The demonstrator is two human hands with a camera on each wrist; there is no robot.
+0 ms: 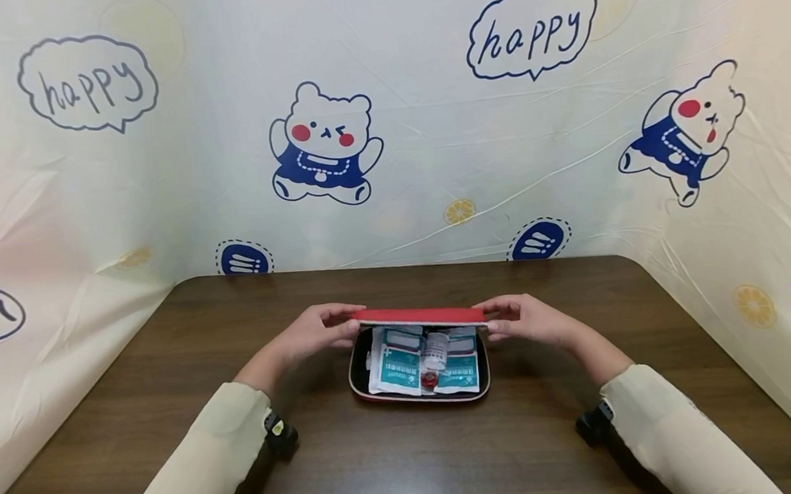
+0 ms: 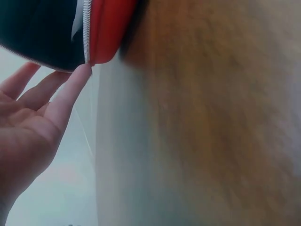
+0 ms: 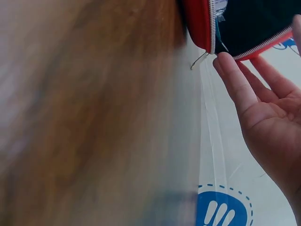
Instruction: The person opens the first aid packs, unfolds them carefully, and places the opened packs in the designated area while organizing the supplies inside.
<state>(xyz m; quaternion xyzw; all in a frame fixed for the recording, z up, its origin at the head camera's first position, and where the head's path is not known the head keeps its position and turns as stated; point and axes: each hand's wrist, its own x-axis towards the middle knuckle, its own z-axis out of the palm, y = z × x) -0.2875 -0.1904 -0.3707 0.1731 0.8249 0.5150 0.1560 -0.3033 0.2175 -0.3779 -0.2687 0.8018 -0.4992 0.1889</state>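
Note:
A red zippered first-aid case (image 1: 416,401) lies on the table with its red lid (image 1: 419,316) tilted partly up. My left hand (image 1: 311,335) holds the lid's left end, thumb at the zipper edge and fingers behind the lid. At the right end my right hand (image 1: 533,321) grips it the same way; a zipper pull (image 3: 199,60) hangs near that thumb in the right wrist view. Inside the case are teal-and-white packets (image 1: 400,367), a small clear bottle (image 1: 435,350) and a small red round item (image 1: 429,380). The lid hides the back of the case.
The dark wooden table (image 1: 410,460) extends around the case on every side. Behind it hangs a pale curtain (image 1: 430,145) printed with bears and the word "happy". Both wrists carry small black cameras, the left one (image 1: 281,436) close over the table.

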